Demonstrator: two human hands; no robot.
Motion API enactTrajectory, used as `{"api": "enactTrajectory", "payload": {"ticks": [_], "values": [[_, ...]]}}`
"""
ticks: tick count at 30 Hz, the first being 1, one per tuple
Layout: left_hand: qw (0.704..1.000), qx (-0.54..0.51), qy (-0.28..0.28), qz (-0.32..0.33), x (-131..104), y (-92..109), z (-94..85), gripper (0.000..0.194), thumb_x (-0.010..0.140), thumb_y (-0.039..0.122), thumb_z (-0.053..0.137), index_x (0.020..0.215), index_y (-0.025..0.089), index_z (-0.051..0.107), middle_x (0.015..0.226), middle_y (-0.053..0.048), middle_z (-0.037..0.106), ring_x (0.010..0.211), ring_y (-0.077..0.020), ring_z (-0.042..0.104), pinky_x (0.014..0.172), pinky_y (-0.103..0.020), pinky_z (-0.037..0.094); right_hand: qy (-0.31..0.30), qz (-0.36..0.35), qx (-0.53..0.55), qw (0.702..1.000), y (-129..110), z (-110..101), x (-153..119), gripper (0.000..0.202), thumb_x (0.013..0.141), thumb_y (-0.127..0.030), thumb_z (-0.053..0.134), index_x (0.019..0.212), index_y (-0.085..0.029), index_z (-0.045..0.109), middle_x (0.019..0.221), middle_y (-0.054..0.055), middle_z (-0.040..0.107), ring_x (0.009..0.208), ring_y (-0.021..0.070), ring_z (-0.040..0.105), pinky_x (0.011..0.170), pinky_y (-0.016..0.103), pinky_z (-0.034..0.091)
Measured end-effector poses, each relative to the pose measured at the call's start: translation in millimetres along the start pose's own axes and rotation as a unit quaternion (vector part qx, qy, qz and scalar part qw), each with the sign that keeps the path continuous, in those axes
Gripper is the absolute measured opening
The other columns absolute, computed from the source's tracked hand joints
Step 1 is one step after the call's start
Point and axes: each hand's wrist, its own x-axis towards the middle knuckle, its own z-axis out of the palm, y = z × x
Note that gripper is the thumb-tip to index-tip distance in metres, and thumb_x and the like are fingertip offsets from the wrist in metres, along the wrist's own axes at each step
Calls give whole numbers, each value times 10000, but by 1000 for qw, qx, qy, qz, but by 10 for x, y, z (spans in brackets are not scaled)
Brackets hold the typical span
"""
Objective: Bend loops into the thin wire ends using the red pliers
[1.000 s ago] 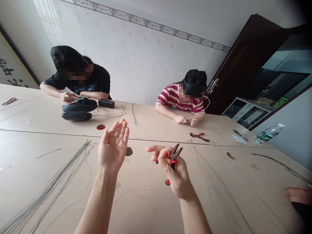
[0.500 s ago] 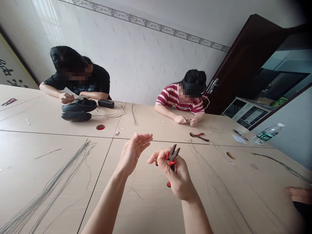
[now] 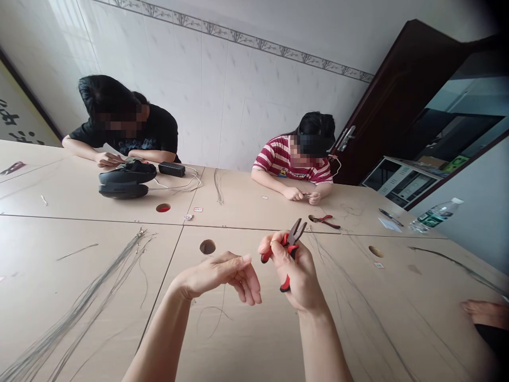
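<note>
My right hand (image 3: 302,276) is closed around small pliers (image 3: 296,233) with red and black handles. Their dark jaws point up and stand slightly apart. Thumb and index finger also pinch together at a tiny end, too small to make out. To its left, my left hand (image 3: 222,273) is apart from the pliers, palm turned down. Its fingers hang loosely bent, with the thumb stretched along the top and nothing visible held. Below it a thin wire (image 3: 214,321) curls over the table; where its upper end goes is hidden.
A bundle of thin wires (image 3: 99,281) lies at left, and more strands (image 3: 358,292) at right. Across the table sit two people, with other pliers (image 3: 328,220), a black case (image 3: 123,189) and a bottle (image 3: 437,215). Another person's hand (image 3: 487,313) rests at the right edge.
My left hand has turned from raised and flat to palm down with drooping fingers, uncovering a round table hole. My right hand has moved slightly right and up with the pliers.
</note>
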Motion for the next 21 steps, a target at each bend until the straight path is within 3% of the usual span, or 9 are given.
{"api": "enactTrajectory", "payload": {"ticks": [4, 8, 14, 16, 21], "values": [[998, -41, -50, -3, -19, -25, 20, 643, 1007, 501, 300, 816, 82, 748, 869, -196, 767, 691, -208, 722, 672, -306, 567, 0, 43, 111, 993, 10, 9, 50, 208, 892, -365, 632, 776, -214, 547, 777, 12, 547, 763, 168, 522, 701, 320, 437], [994, -33, -96, -42, 18, 4, 56, 560, 972, 513, 417, 849, 90, 762, 899, -184, 771, 595, -204, 726, 541, -290, 568, 15, 74, 180, 981, 1, 21, 90, 215, 847, -370, 676, 781, -219, 538, 749, -5, 491, 711, 153, 492, 710, 332, 466], [972, -82, -219, -17, 29, 26, 146, 582, 919, 584, 475, 762, 99, 755, 760, -175, 764, 626, -258, 736, 477, -313, 560, 36, 87, 177, 980, 92, 27, 102, 202, 841, -351, 690, 797, -212, 551, 790, 10, 561, 709, 153, 520, 680, 319, 454], [972, -109, -204, 36, 9, -31, 181, 554, 867, 607, 546, 672, 125, 736, 643, -153, 741, 556, -255, 716, 454, -311, 549, 40, 86, 165, 982, 139, 43, 93, 198, 859, -350, 676, 799, -208, 551, 873, 29, 616, 708, 145, 527, 674, 311, 448], [954, -222, -85, 184, -83, -23, 331, 486, 790, 580, 650, 508, 183, 658, 447, -107, 650, 372, -207, 619, 353, -273, 480, 60, 85, 164, 981, 217, 131, 82, 183, 889, -332, 651, 804, -200, 557, 962, 52, 662, 715, 135, 525, 675, 298, 444]]}}
